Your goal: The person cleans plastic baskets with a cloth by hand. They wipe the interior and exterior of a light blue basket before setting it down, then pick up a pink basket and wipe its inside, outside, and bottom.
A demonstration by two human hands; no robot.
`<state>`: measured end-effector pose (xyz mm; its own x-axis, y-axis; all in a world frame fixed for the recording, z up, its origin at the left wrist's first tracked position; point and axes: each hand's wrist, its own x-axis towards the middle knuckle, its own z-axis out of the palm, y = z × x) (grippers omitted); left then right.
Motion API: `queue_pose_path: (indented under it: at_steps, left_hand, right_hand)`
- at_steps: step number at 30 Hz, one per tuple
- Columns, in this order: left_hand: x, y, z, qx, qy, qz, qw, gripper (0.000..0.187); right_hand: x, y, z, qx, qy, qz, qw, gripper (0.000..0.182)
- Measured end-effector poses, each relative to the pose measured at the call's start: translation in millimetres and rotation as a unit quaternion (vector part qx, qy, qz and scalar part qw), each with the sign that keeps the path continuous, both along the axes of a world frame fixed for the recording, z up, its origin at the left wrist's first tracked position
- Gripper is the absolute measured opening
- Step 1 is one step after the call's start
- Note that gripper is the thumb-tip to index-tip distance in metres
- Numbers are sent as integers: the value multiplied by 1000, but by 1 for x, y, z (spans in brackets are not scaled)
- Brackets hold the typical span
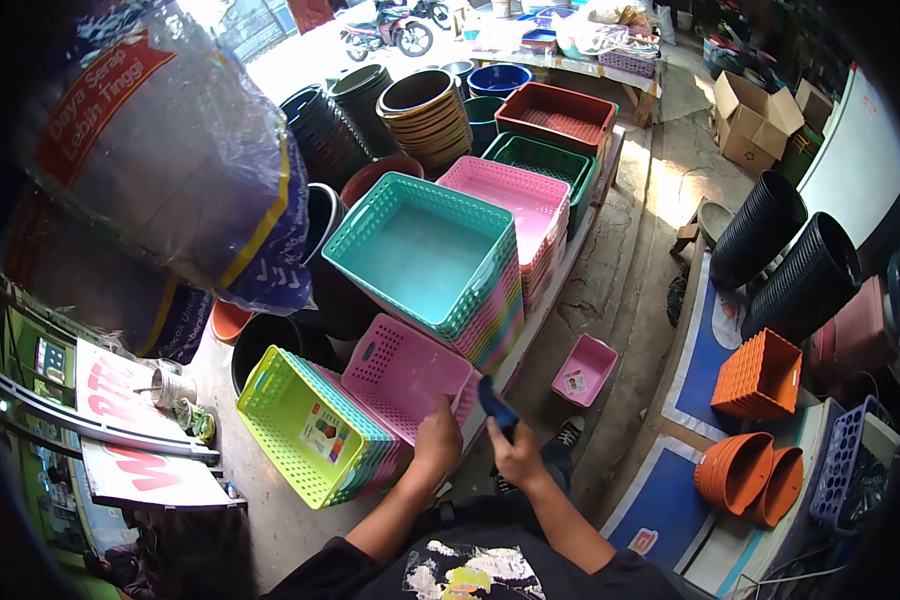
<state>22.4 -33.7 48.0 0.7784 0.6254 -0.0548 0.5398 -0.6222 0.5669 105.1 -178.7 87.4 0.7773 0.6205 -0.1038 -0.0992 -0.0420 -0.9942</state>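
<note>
My left hand [437, 438] is closed at the near right rim of a pink perforated basket [406, 372], which sits tilted beside the stacks. In my right hand [516, 456] is a dark blue, elongated object [497, 405], held upright close to that basket's right side; its exact kind cannot be made out. To the left leans a stack of baskets with a lime green basket [288, 440] in front, a printed label inside it. Beyond the pink basket rises a tall stack of multicoloured baskets topped by a turquoise basket [425, 250].
Behind stand a pink basket stack [515, 195], a brown-red tray [558, 113] and stacked pots [425, 110]. A small pink basket [585, 370] lies on the floor. Orange pots [757, 375] and black pots [805, 275] occupy the right bench. Plastic-wrapped bags [170, 150] hang at upper left.
</note>
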Motion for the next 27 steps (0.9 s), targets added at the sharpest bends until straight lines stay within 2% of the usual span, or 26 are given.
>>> queue_pose_path:
  at_steps: [1,2,6,8,12,14,16,20,22,23,27]
  left_hand:
    - [0,5,-6,21,10,12,1000,27]
    - [4,7,-2,9,32,25,999,28]
    - [7,18,-11,23,46,19,998,33]
    - [5,25,-13,24,38,12,999,34]
    - [2,33,-16,32,34,2,999,34]
    - [-3,35,-28,46,35,-7,998,35]
    - [-2,33,-34,-9,61,-1,998,38]
    - [-9,42,-76,-31,35,-39,998,44]
    - [-9,46,-93,-88,120,-51,988,49]
    - [-11,46,-100,-91,121,-55,987,49]
    - [-7,41,-105,-72,44,-57,995,44]
  right_hand:
    - [-1,7,-12,-37,55,49,997,38]
    - [-9,22,-46,8,29,24,999,40]
    - [-23,52,-69,44,92,65,993,43]
    - [-30,62,-76,68,26,53,996,45]
    - [-45,74,-107,72,31,53,996,45]
    - [-41,70,-106,-1,90,124,988,46]
    - [-44,70,-119,-18,99,122,987,46]
    - [-45,60,-128,-74,107,84,988,48]
    - [-46,56,-143,-68,113,74,988,50]
    - [-45,53,-152,-62,119,65,989,51]
    - [-33,28,-157,-93,129,44,986,55]
